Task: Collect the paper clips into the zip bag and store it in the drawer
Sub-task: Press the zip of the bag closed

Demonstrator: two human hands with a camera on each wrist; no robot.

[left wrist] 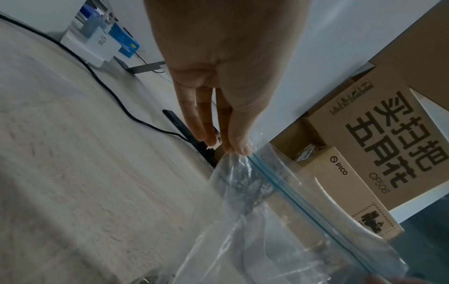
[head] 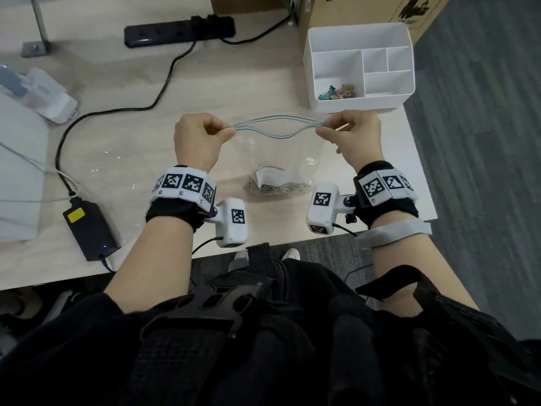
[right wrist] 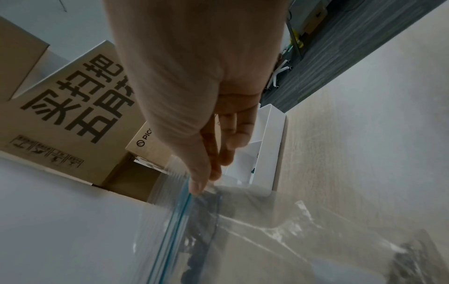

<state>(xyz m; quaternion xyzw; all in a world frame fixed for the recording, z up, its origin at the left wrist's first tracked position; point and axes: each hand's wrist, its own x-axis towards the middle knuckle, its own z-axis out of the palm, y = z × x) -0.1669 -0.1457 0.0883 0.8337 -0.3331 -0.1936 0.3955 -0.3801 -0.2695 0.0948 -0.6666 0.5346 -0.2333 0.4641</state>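
A clear zip bag (head: 278,159) with a blue zip strip (head: 275,126) hangs upright over the desk, its mouth gaping in the middle. My left hand (head: 202,136) pinches the strip's left end (left wrist: 245,155). My right hand (head: 351,136) pinches the right end (right wrist: 194,190) and also holds a thin tan sliver. A pile of metal paper clips (head: 275,187) with a small white label lies in the bag's bottom. Coloured clips (head: 339,92) sit in the front left compartment of a white desk organizer (head: 358,68).
A black power strip (head: 178,30) and its cable cross the desk's far side. A black power brick (head: 90,227) lies near the front left edge. Cardboard boxes (head: 369,10) stand behind the organizer. White devices (head: 38,92) sit at the left. Grey carpet lies to the right.
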